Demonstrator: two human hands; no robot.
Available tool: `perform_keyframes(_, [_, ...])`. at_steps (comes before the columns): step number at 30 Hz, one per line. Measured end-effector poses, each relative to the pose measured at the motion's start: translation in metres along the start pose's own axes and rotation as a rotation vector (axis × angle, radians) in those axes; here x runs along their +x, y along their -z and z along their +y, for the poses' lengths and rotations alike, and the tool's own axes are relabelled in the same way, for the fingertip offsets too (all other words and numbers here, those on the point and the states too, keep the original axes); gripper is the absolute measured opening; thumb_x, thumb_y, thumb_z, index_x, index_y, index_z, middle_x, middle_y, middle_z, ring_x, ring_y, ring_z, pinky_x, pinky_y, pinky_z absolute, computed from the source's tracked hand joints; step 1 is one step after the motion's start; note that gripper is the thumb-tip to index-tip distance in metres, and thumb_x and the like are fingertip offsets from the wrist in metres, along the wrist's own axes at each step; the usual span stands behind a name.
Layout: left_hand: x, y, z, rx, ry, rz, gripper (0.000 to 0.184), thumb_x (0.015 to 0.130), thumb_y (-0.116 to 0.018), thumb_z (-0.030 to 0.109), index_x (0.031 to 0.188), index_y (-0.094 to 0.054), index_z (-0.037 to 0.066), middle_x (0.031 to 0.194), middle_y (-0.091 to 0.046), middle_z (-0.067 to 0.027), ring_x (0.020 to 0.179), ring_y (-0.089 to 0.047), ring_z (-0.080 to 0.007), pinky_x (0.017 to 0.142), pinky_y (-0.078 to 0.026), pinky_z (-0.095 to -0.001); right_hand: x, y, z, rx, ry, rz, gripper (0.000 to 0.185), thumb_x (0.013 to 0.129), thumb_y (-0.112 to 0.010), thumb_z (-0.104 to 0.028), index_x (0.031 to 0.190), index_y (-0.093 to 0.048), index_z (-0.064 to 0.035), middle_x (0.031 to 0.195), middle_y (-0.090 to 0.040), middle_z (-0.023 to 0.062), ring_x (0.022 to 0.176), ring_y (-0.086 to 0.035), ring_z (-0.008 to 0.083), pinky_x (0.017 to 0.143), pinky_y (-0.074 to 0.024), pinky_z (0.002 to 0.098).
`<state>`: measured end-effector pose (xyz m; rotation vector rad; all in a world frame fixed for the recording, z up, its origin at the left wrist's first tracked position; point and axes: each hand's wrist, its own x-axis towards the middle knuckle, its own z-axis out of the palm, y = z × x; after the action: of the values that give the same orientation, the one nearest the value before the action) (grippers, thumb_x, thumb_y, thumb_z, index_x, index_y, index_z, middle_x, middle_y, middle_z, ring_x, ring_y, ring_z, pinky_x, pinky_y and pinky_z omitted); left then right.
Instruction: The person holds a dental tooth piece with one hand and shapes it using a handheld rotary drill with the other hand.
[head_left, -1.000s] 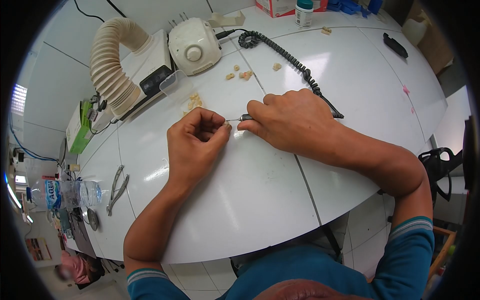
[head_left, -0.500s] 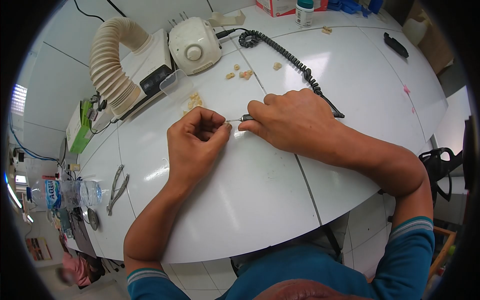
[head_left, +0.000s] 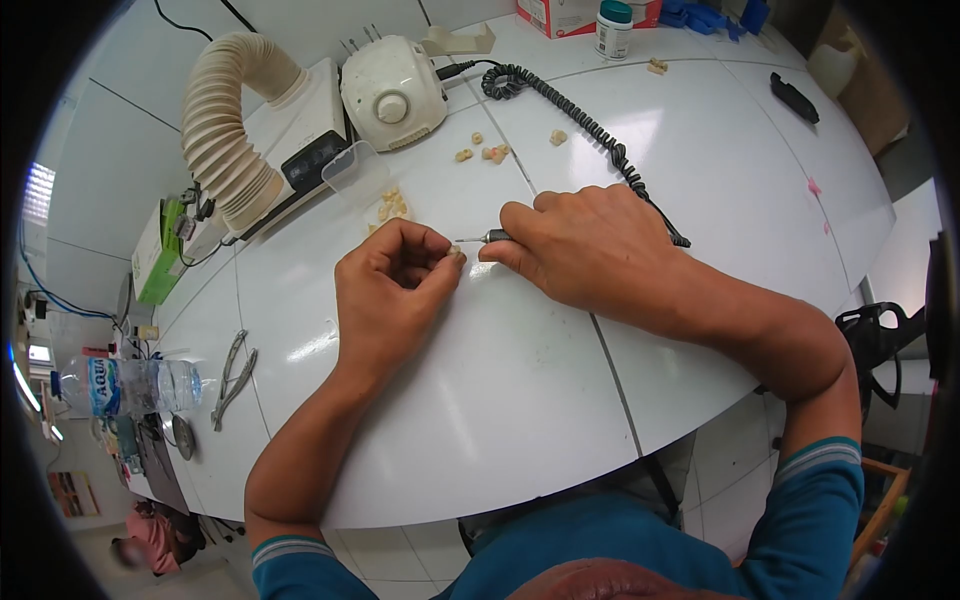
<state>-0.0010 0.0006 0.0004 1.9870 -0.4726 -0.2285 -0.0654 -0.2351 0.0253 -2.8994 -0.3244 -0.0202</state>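
My right hand (head_left: 600,245) is wrapped round a rotary handpiece (head_left: 496,236), whose thin metal bur points left. Just left of the bur's tip, my left hand (head_left: 395,285) pinches a small tooth-coloured piece (head_left: 455,251) between thumb and forefinger; most of it is covered by the fingertips. Whether bur and piece touch I cannot tell. Behind my left hand stands a clear plastic box (head_left: 357,172) with its lid raised and several yellowish tooth-like pieces (head_left: 390,205) in it. A black coiled cord (head_left: 600,130) runs from the white control unit (head_left: 393,95) towards my right hand.
More tooth-like pieces (head_left: 494,154) lie beyond my hands. At the left are metal pliers (head_left: 234,380), a water bottle (head_left: 130,387) and a green box (head_left: 158,255). A ribbed hose (head_left: 215,120) rises from a white machine. At the back stands a green-capped jar (head_left: 613,32).
The view has shifted very slightly. Both hands keep nearly the same pose, with the handpiece and the small piece still held.
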Motion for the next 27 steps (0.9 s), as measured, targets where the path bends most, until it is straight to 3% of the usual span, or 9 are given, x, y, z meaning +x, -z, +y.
perform_keyframes(27, [0.0005, -0.0005, 0.0019, 0.012, -0.02, -0.01, 0.015, 0.098, -0.085, 0.006, 0.104, -0.074, -0.002, 0.095, -0.077, -0.005, 0.082, -0.072, -0.0081, 0.076, -0.061, -0.0231, -0.0015, -0.0021, 0.0033, -0.007, 0.056, 0.014, 0.052, 0.115, -0.06, -0.054, 0.105, -0.08, -0.0066, 0.08, -0.079, 0.0138, 0.073, -0.08, 0.0331, 0.063, -0.0602, 0.0444])
